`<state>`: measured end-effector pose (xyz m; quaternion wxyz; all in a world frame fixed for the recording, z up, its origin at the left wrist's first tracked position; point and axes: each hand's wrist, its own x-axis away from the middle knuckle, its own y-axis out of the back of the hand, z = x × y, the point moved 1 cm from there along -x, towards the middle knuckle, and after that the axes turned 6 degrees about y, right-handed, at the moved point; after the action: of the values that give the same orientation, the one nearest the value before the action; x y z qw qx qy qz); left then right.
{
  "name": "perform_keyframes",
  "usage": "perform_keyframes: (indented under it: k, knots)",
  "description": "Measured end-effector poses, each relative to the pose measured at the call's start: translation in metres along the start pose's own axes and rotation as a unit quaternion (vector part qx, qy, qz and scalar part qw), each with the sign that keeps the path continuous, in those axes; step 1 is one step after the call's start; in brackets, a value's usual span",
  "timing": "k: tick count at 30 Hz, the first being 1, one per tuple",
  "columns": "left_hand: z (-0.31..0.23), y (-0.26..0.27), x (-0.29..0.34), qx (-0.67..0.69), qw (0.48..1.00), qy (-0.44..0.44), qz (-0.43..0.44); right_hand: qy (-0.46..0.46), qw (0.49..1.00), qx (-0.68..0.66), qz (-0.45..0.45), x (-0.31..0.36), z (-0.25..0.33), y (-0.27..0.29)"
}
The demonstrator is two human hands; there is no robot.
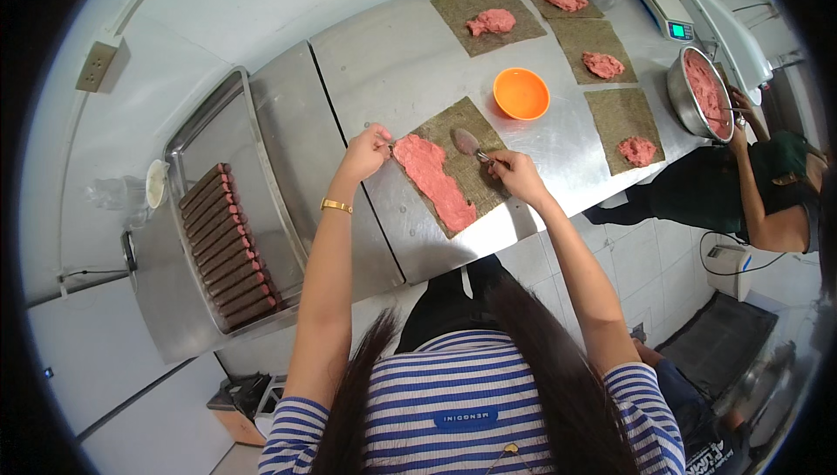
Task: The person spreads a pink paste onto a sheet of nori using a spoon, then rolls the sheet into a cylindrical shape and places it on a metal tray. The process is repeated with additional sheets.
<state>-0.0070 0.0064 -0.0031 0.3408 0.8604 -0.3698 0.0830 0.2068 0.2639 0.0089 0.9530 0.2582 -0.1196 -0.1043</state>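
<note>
A dark seaweed sheet [468,118] lies askew on the steel table in front of me. Pink minced meat [433,183] is spread in a long band along its left side. My right hand [518,175] grips a spoon [467,141] by the handle, its bowl over the bare part of the sheet. At the sheet's left corner, the fingers of my left hand [367,152] are pinched together, seemingly on the edge. Just beyond the sheet stands an orange bowl [521,93].
Several seaweed sheets with meat lumps [603,64] lie farther right. Finished rolls [228,244] line a metal tray [246,113] at left. A co-worker [767,174] stands at right by a steel bowl of meat [704,96]. A scale [664,11] sits at the far right.
</note>
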Motion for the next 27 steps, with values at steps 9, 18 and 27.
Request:
perform_keyframes:
  k: [9, 18, 27]
  knots:
    - [-0.029, 0.011, 0.004, -0.136, 0.986, -0.032, -0.085, 0.082, 0.99, 0.116, -0.004, -0.018, 0.022, 0.006]
    - [-0.099, -0.016, -0.049, -0.149, 0.98, -0.061, 0.118, 0.117, 0.972, 0.203, 0.022, -0.013, 0.042, -0.007]
    - [-0.1, -0.022, -0.066, -0.194, 0.969, -0.044, 0.144, 0.153, 0.96, 0.228, 0.045, -0.044, 0.064, -0.027]
